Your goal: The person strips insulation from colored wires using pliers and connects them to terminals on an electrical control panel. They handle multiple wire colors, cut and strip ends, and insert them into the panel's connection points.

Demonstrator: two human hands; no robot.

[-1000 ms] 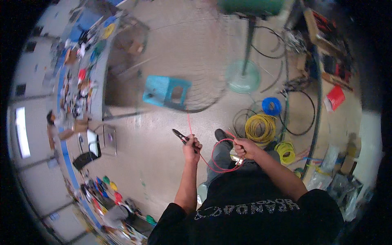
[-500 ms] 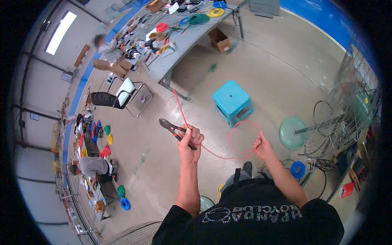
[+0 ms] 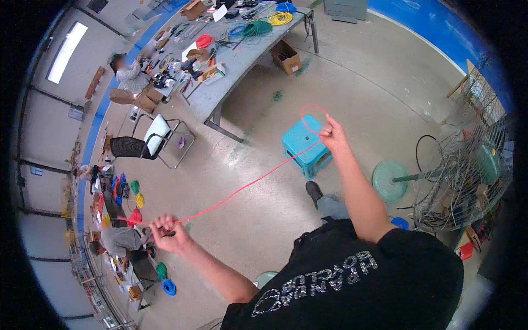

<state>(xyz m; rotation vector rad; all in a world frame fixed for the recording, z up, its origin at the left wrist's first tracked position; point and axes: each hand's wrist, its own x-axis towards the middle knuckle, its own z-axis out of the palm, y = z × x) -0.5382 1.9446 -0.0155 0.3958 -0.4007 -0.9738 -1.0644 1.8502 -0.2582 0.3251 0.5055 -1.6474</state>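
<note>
A thin red wire (image 3: 242, 190) stretches between my two hands. My left hand (image 3: 171, 235) is out at the lower left, closed round the wire, whose end sticks out past the fingers. A small dark piece of the pliers shows under those fingers; the rest is hidden by the hand. Up at the right, my right hand (image 3: 334, 135) pinches the wire, and a loose loop of it rises above the fingertips. Behind this hand stands a turquoise plastic stool (image 3: 306, 140) on the floor.
A grey worktable (image 3: 231, 71) with coils, tools and boxes is at the far left. Nearer are a chair (image 3: 157, 135) and two seated people. On the right stands a fan with a wire cage (image 3: 462, 187) and a round green base (image 3: 390, 181). An open carton (image 3: 286, 58) lies under the table.
My left hand has swung down and left, and the pliers' jaws are no longer visible. My right hand has risen and gone forward, over the stool. The wire between them is straighter.
</note>
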